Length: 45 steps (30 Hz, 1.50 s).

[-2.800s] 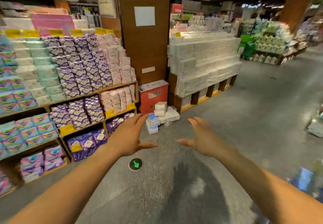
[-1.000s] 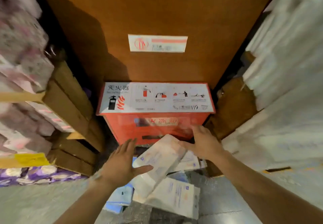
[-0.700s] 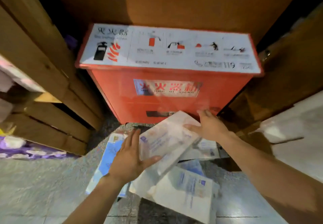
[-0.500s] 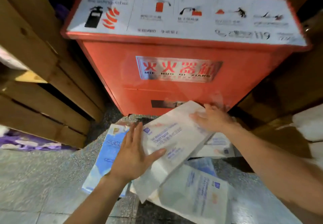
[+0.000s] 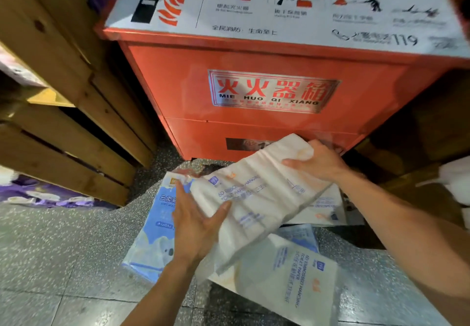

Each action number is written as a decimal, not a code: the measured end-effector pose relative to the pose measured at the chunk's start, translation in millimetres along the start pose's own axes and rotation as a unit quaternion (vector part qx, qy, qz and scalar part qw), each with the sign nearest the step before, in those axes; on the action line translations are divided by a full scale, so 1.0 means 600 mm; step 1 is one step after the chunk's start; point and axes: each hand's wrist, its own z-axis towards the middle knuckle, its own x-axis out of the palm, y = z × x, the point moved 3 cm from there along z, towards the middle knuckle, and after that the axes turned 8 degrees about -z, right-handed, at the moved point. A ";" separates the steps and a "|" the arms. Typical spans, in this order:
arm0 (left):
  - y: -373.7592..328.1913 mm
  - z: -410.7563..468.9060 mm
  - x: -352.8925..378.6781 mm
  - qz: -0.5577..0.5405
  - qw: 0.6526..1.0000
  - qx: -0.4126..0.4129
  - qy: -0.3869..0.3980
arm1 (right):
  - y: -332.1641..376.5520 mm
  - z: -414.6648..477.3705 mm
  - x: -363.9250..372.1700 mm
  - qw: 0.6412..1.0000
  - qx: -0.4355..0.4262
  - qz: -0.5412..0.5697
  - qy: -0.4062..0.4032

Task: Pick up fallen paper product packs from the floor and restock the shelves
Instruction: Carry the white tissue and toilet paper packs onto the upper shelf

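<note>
Down at floor level, the head view shows two hands on one white toilet-paper pack, which is tilted, its far end raised against the front of a single red fire-extinguisher box. The left hand takes the pack's near left edge, its grip closed with the thumb on top and the fingers along the side. The right hand has its grip curled over the far upper corner. Four more packs lie on the speckled floor beneath: one blue soft-tissue pack at the left, one white front pack nearest the camera, one white rear pack under the right wrist, and one pale blue pack, mostly covered, between those two. A wooden shelf frame stands at the left, with purple packs at its foot.
</note>
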 end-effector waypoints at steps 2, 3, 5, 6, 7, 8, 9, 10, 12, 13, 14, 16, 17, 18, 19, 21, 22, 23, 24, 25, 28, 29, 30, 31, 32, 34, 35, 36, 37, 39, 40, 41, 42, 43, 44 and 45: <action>0.010 -0.008 -0.005 -0.014 0.998 -0.059 0.001 | -0.009 -0.013 -0.005 1.000 0.000 -0.003 0.005; 0.015 -0.010 -0.006 -0.017 0.997 -0.070 0.014 | -0.019 -0.017 -0.004 1.000 0.000 -0.003 0.011; 0.019 -0.011 -0.012 -0.031 0.995 -0.083 0.033 | -0.025 -0.034 -0.003 1.000 -0.004 0.009 0.024; 0.012 -0.016 -0.016 -0.054 0.993 -0.100 0.036 | -0.024 -0.045 -0.005 1.000 -0.005 0.010 0.029; 0.000 -0.025 -0.023 -0.083 0.989 -0.119 0.039 | -0.020 -0.057 -0.008 0.999 -0.009 0.009 0.032; -0.019 -0.037 -0.032 -0.110 0.984 -0.135 0.038 | -0.011 -0.077 -0.014 0.999 -0.015 0.012 0.030; -0.038 -0.051 -0.043 -0.141 0.980 -0.140 0.033 | -0.001 -0.099 -0.023 0.999 -0.018 0.018 0.028; -0.056 -0.063 -0.059 -0.178 0.974 -0.136 0.028 | 0.013 -0.128 -0.035 0.999 -0.017 0.025 0.023; -0.098 -0.087 -0.102 -0.231 0.965 -0.120 0.036 | 0.051 -0.193 -0.074 0.999 -0.003 0.042 0.020; -0.121 -0.102 -0.128 -0.243 0.962 -0.112 0.046 | 0.067 -0.223 -0.094 0.998 0.006 0.054 0.028; -0.144 -0.115 -0.158 -0.243 0.963 -0.103 0.058 | 0.086 -0.255 -0.118 0.997 0.012 0.068 0.031; -0.211 -0.151 -0.229 -0.234 0.966 -0.078 0.079 | 0.121 -0.321 -0.172 0.996 0.011 0.090 0.025; -0.250 -0.171 -0.268 -0.234 0.967 -0.063 0.083 | 0.142 -0.356 -0.204 0.994 0.006 0.107 0.015; -0.295 -0.196 -0.310 -0.234 0.967 -0.049 0.086 | 0.162 -0.394 -0.238 0.992 0.001 0.125 0.004; -0.342 -0.221 -0.353 -0.238 0.966 -0.036 0.089 | 0.187 -0.435 -0.275 0.989 -0.009 0.148 -0.004; -0.430 -0.275 -0.442 -0.248 0.965 -0.020 0.087 | 0.238 -0.517 -0.351 0.980 -0.027 0.195 -0.011; -0.467 -0.300 -0.489 -0.249 0.965 -0.015 0.085 | 0.270 -0.566 -0.388 0.975 -0.035 0.218 -0.007; -0.505 -0.329 -0.536 -0.251 0.964 -0.008 0.084 | 0.304 -0.617 -0.423 0.970 -0.045 0.238 0.001; -0.543 -0.356 -0.582 -0.254 0.964 0.004 0.078 | 0.331 -0.659 -0.452 0.965 -0.059 0.255 0.011; -0.580 -0.384 -0.626 -0.250 0.966 0.017 0.067 | 0.360 -0.700 -0.483 0.961 -0.077 0.265 0.018; -0.660 -0.471 -0.746 -0.232 0.971 0.054 0.025 | 0.438 -0.798 -0.546 0.950 -0.123 0.286 0.038; -0.677 -0.500 -0.783 -0.240 0.969 0.062 0.008 | 0.468 -0.829 -0.563 0.946 -0.137 0.290 0.045; -0.690 -0.531 -0.818 -0.246 0.967 0.066 -0.008 | 0.496 -0.855 -0.576 0.942 -0.153 0.296 0.050; -0.700 -0.563 -0.850 -0.251 0.965 0.066 -0.024 | 0.527 -0.887 -0.588 0.936 -0.166 0.305 0.055; -0.705 -0.597 -0.878 -0.255 0.964 0.069 -0.043 | 0.554 -0.909 -0.597 0.931 -0.181 0.310 0.062; -0.714 -0.668 -0.937 -0.272 0.954 0.092 -0.092 | 0.622 -0.957 -0.612 0.920 -0.226 0.308 0.085; -0.715 -0.704 -0.967 -0.278 0.949 0.101 -0.112 | 0.658 -0.988 -0.614 0.912 -0.255 0.304 0.102; -0.714 -0.738 -0.999 -0.281 0.945 0.107 -0.131 | 0.693 -1.015 -0.613 0.906 -0.284 0.291 0.116; -0.708 -0.772 -1.030 -0.286 0.941 0.104 -0.148 | 0.727 -1.041 -0.610 0.901 -0.307 0.280 0.123; -0.688 -0.839 -1.099 -0.297 0.929 0.106 -0.191 | 0.799 -1.095 -0.594 0.888 -0.347 0.267 0.143; -0.675 -0.871 -1.133 -0.302 0.923 0.106 -0.215 | 0.838 -1.126 -0.584 0.881 -0.368 0.258 0.150; -0.658 -0.903 -1.168 -0.306 0.916 0.099 -0.238 | 0.878 -1.162 -0.571 0.873 -0.390 0.247 0.158; -0.637 -0.936 -1.204 -0.308 0.911 0.095 -0.258 | 0.917 -1.197 -0.553 0.867 -0.409 0.231 0.166; -0.617 -0.968 -1.239 -0.311 0.904 0.092 -0.278 | 0.955 -1.237 -0.536 0.861 -0.427 0.216 0.171; -0.594 -1.001 -1.273 -0.314 0.897 0.089 -0.299 | 0.993 -1.274 -0.515 0.852 -0.449 0.200 0.178; -0.569 -1.033 -1.308 -0.318 0.888 0.087 -0.322 | 1.029 -1.305 -0.488 0.848 -0.463 0.189 0.178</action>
